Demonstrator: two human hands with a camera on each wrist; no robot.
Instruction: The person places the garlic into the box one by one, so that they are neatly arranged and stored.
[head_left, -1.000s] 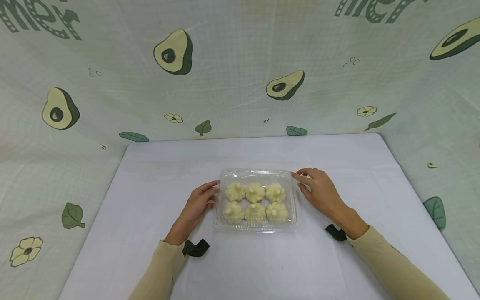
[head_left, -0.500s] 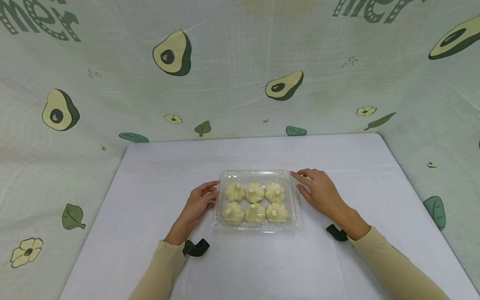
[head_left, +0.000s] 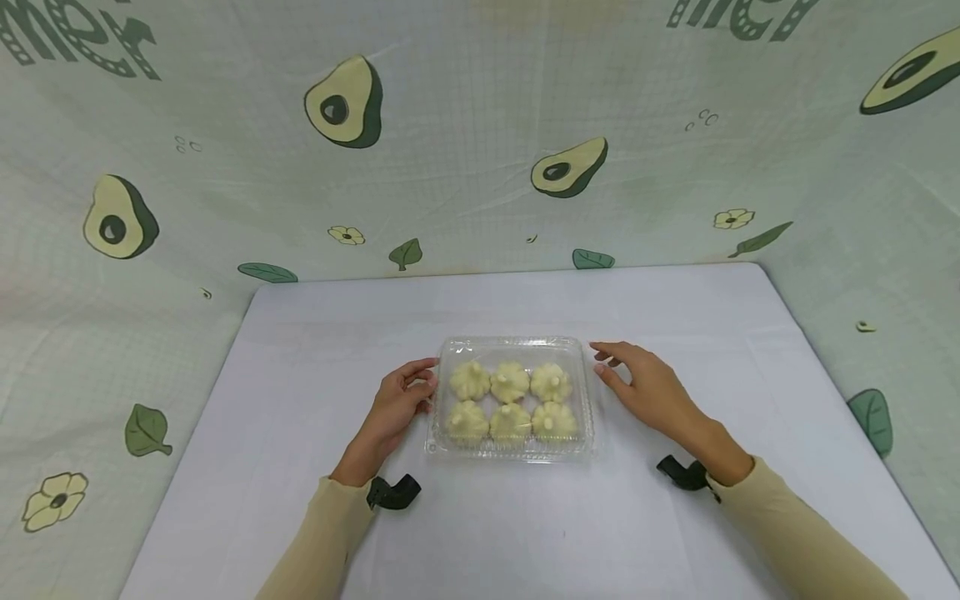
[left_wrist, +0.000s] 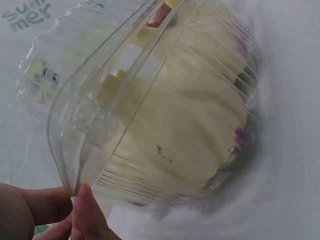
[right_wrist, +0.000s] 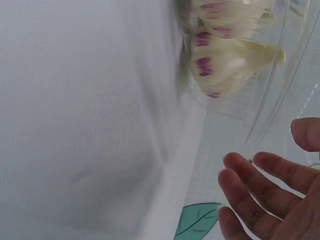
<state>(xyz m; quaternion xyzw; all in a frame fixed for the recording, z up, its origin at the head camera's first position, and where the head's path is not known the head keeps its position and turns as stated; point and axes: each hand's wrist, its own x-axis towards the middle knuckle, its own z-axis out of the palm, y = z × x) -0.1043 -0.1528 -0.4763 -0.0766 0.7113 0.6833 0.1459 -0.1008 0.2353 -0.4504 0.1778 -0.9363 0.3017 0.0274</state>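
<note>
A clear plastic clamshell box [head_left: 517, 350] rests on the table with its lid down over several pale garlic bulbs [head_left: 510, 382] set in two rows. The bulbs carry purple marks in the right wrist view, where one garlic bulb [right_wrist: 227, 65] shows through the side wall. My left hand [head_left: 397, 404] is at the box's left side; in the left wrist view its thumb [left_wrist: 87, 210] and a finger pinch the box's rim [left_wrist: 56, 135]. Beyond the right side of the box, my right hand [head_left: 652, 390] is apart from it, fingers spread and holding nothing.
A white cloth covers the table [head_left: 495, 533]. Behind it and along both sides hangs a pale curtain [head_left: 465, 100] printed with avocados, leaves and flowers. A black mount sits at each wrist.
My right hand has come off the box's upper right corner and drawn slightly to the right. The left hand and the box stay nearly where they were.
</note>
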